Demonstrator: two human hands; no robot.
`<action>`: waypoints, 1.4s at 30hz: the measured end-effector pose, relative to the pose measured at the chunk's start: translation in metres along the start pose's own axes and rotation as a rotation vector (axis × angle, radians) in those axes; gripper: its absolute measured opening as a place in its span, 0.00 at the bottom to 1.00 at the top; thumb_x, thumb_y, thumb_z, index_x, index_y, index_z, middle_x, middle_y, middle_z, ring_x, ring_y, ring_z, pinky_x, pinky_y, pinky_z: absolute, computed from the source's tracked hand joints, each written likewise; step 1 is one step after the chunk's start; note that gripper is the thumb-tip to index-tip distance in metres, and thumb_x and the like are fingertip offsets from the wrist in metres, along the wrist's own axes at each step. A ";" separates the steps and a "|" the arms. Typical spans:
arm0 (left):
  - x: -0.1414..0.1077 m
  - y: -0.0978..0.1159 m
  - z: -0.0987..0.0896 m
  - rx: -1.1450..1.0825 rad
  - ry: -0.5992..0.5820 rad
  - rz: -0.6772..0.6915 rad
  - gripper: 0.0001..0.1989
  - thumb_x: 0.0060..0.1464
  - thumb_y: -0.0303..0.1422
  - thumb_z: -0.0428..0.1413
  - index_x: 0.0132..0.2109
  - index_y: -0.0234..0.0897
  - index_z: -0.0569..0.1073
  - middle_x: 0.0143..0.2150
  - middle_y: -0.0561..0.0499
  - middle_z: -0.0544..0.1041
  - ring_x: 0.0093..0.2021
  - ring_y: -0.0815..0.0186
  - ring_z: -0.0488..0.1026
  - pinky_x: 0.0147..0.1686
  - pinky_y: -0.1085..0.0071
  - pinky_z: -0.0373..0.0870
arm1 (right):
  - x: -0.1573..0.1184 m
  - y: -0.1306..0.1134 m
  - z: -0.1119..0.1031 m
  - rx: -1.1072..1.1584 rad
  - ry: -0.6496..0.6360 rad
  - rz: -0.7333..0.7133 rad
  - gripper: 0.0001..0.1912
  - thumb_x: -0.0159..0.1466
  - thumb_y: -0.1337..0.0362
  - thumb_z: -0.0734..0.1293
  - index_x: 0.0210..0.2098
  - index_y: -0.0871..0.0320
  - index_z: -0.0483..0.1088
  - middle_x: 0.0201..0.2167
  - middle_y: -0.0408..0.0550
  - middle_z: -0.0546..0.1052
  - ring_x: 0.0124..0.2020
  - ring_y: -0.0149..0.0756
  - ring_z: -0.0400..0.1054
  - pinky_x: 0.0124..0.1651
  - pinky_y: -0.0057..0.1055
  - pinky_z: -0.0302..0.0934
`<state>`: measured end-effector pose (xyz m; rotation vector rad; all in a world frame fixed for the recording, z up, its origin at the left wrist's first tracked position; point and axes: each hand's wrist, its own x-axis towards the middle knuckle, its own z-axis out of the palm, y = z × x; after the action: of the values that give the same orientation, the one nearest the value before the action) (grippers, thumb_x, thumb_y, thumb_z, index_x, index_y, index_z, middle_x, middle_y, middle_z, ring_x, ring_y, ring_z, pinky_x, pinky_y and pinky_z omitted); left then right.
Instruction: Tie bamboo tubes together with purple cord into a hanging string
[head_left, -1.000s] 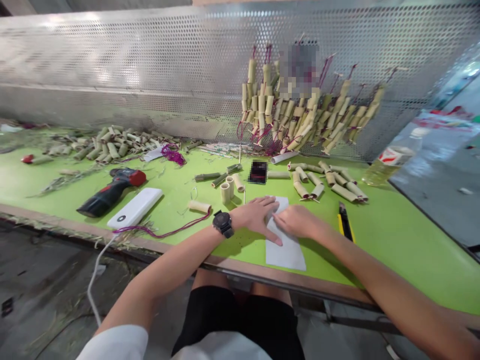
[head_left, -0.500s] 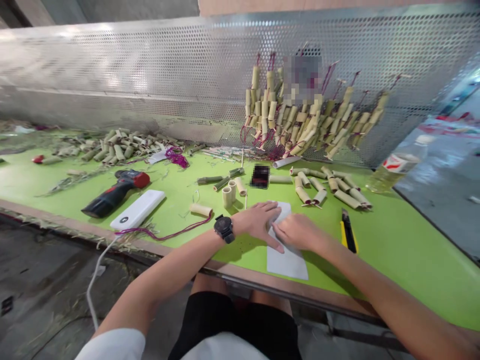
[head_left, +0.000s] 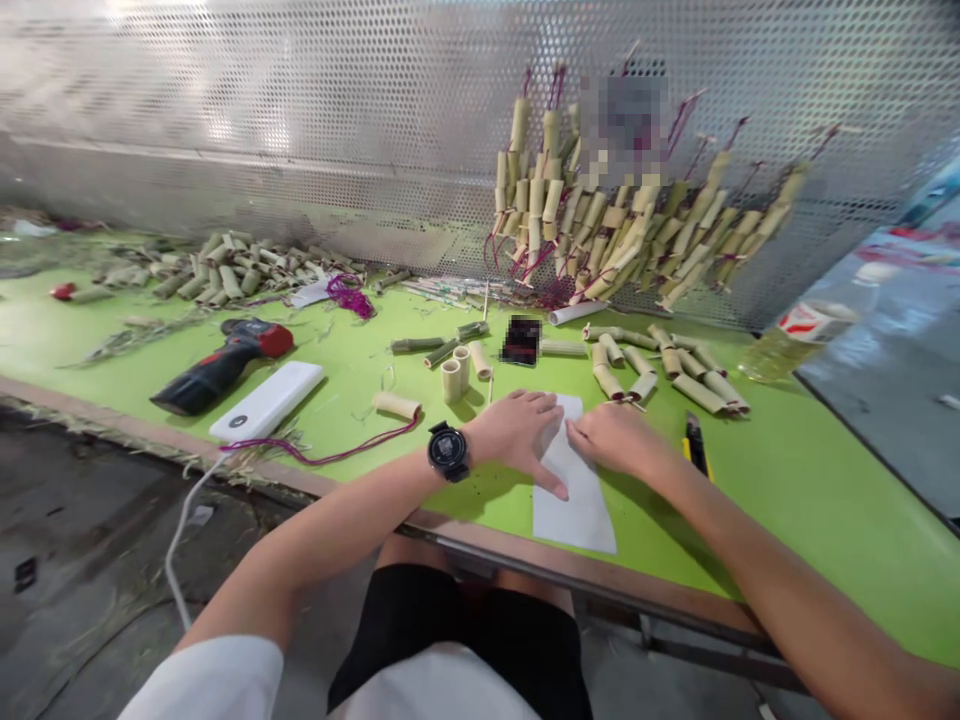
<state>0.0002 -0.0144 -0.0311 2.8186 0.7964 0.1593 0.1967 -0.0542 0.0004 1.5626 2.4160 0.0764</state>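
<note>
Paper strip (head_left: 574,495), white and oblong, lies flat near the front edge of the green counter (head_left: 787,480), its long axis running from about 12 o'clock at the far end to 6 o'clock at the near end, tilted slightly toward 5. Both hands sit on its far half. The left hand (head_left: 517,432) lies palm down at the strip's 9 o'clock side, fingers spread flat and a forefinger stretched along the left edge; this grip is open and only pressing. The right hand (head_left: 616,440) rests at the 3 o'clock side with fingers curled onto the paper's edge (whether they pinch a fold or merely press, I cannot tell). The hands nearly meet over the strip. A yellow utility knife (head_left: 694,452) lies just beside the right wrist, and cut bamboo tubes (head_left: 660,365) lie at 1 o'clock.
</note>
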 end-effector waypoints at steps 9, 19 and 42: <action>-0.001 0.001 -0.001 -0.003 -0.014 -0.007 0.63 0.45 0.72 0.58 0.73 0.29 0.61 0.77 0.32 0.57 0.76 0.42 0.56 0.74 0.55 0.49 | 0.002 -0.002 0.004 0.014 0.012 0.060 0.31 0.77 0.59 0.53 0.33 0.63 0.83 0.31 0.60 0.83 0.30 0.43 0.76 0.32 0.33 0.55; -0.008 -0.001 -0.002 -0.097 -0.054 -0.017 0.64 0.48 0.72 0.56 0.77 0.31 0.55 0.80 0.35 0.51 0.79 0.43 0.48 0.76 0.53 0.45 | 0.003 -0.002 0.005 0.058 -0.004 0.021 0.32 0.78 0.59 0.51 0.35 0.63 0.84 0.31 0.59 0.84 0.29 0.40 0.75 0.33 0.33 0.55; -0.016 -0.001 -0.002 -0.194 -0.068 -0.060 0.65 0.49 0.72 0.55 0.80 0.37 0.47 0.81 0.41 0.44 0.80 0.44 0.43 0.78 0.51 0.42 | 0.013 0.009 0.040 0.134 0.308 0.104 0.27 0.78 0.57 0.53 0.32 0.57 0.77 0.26 0.52 0.81 0.25 0.37 0.72 0.28 0.34 0.38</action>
<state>-0.0139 -0.0213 -0.0303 2.6013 0.8029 0.1241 0.2091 -0.0423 -0.0389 1.8564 2.6146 0.1920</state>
